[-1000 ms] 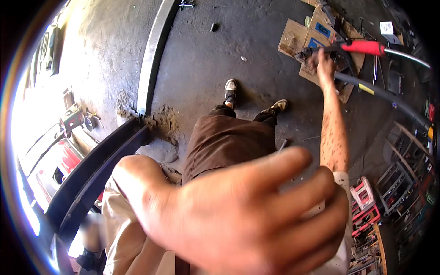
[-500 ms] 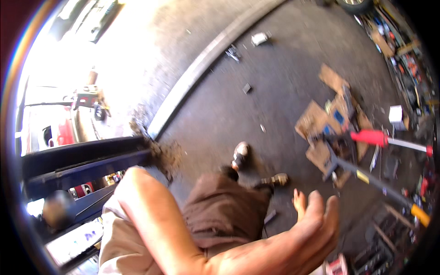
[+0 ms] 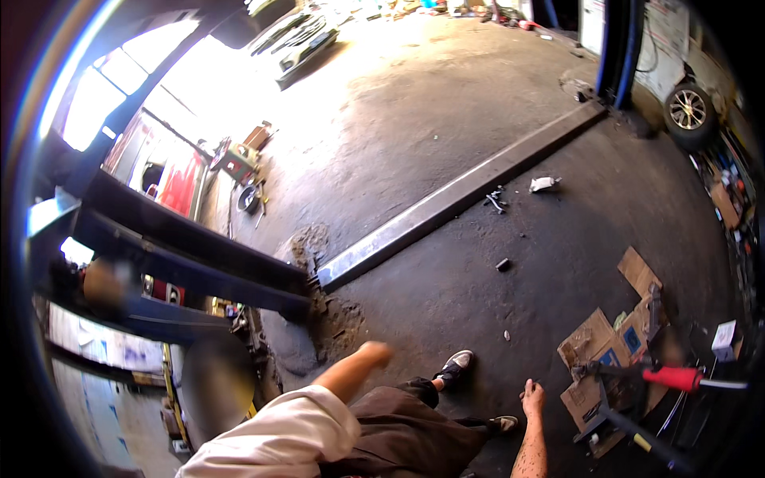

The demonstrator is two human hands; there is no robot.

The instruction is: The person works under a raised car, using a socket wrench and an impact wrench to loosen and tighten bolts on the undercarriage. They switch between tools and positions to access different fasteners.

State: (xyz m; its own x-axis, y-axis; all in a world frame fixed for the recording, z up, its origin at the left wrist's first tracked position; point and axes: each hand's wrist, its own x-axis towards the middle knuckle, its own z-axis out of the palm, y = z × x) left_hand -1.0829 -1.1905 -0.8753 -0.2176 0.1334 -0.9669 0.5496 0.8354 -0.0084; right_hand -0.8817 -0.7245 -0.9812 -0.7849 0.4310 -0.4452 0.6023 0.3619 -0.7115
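My left hand (image 3: 370, 355) reaches out from a pale sleeve in front of my body. It is smeared by motion, so its fingers cannot be made out. On the other side of my dark trousers, my right hand (image 3: 533, 396) hangs over the concrete floor with its fingers curled in. Something small and dark may sit at the fingertips, too small to name. Nearest to that hand are flattened cardboard pieces (image 3: 590, 338), with dark metal parts on them. A tool with a red handle (image 3: 673, 378) and a grey bar with a yellow band (image 3: 642, 443) lie over their right side.
A long metal floor cover (image 3: 454, 196) runs between a dark blue lift post (image 3: 191, 247) at left and another blue post (image 3: 619, 56). Metal pieces (image 3: 496, 201), a crumpled white item (image 3: 544, 184) and a dark cylinder (image 3: 503, 264) lie on the floor. A wheel (image 3: 690, 111) stands upper right.
My left arm, which lay across my body with its hand at the right, has swung back left. My right hand now shows fully. The view has tilted up, showing more floor ahead.
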